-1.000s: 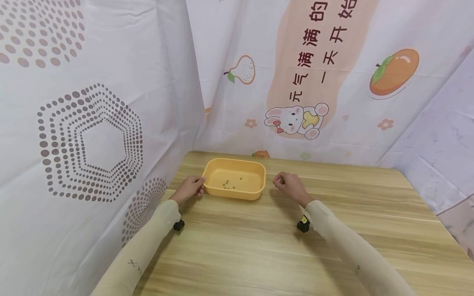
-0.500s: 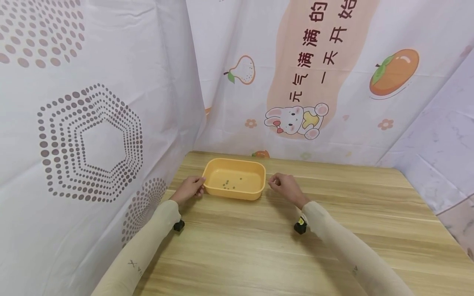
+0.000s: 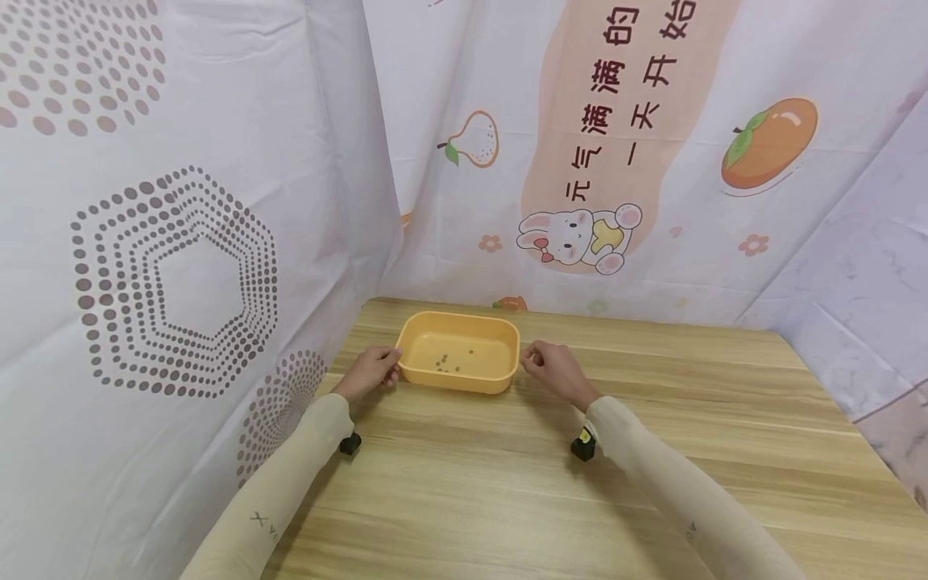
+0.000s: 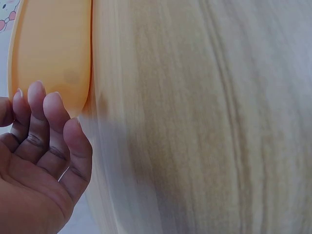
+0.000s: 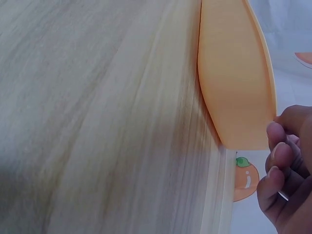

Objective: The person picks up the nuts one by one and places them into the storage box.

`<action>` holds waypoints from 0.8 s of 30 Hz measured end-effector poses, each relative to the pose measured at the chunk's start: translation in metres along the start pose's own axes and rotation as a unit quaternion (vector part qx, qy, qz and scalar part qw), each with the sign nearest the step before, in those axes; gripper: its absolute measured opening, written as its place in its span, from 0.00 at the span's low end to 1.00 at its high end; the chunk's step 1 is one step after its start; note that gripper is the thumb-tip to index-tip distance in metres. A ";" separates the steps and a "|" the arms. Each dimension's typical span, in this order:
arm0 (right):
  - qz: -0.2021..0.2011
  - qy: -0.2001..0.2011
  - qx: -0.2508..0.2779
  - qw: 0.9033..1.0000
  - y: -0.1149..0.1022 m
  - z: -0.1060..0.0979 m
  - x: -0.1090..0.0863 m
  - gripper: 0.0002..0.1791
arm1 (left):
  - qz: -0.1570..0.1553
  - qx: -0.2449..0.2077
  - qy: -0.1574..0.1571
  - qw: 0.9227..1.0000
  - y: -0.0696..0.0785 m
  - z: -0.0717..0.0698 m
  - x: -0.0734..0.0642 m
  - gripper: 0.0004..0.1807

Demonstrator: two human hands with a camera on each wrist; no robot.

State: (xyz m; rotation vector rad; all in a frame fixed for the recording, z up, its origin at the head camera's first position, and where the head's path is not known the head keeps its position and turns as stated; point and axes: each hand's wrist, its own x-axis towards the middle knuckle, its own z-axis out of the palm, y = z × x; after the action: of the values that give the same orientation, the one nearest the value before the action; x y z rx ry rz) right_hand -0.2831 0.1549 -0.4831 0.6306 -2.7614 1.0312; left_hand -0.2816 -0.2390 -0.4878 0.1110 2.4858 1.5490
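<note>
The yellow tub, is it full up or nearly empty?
Nearly empty. The yellow tub stands upright on the wooden table, and only a few small dark bits lie on its bare floor.

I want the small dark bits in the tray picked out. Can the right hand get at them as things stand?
Probably yes: the right hand sits beside the orange tray, which is open-topped, with nothing covering the bits.

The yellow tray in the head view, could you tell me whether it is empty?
No, the yellow tray holds a few small dark beads scattered on its floor.
</note>
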 end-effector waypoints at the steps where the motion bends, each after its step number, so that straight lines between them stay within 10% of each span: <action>1: 0.001 0.001 0.001 1.000 0.000 0.000 0.000 0.04 | 0.000 0.000 0.000 1.000 -0.001 0.000 0.001 0.22; 24: -0.008 -0.008 0.016 1.000 -0.006 0.005 0.001 0.06 | 0.001 -0.009 -0.002 1.000 -0.001 0.000 0.001 0.22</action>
State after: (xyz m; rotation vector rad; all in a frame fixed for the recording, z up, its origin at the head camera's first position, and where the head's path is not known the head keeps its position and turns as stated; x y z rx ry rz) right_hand -0.2814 0.1472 -0.4824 0.6664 -2.7548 1.0752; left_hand -0.2825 -0.2396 -0.4888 0.1132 2.4683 1.5695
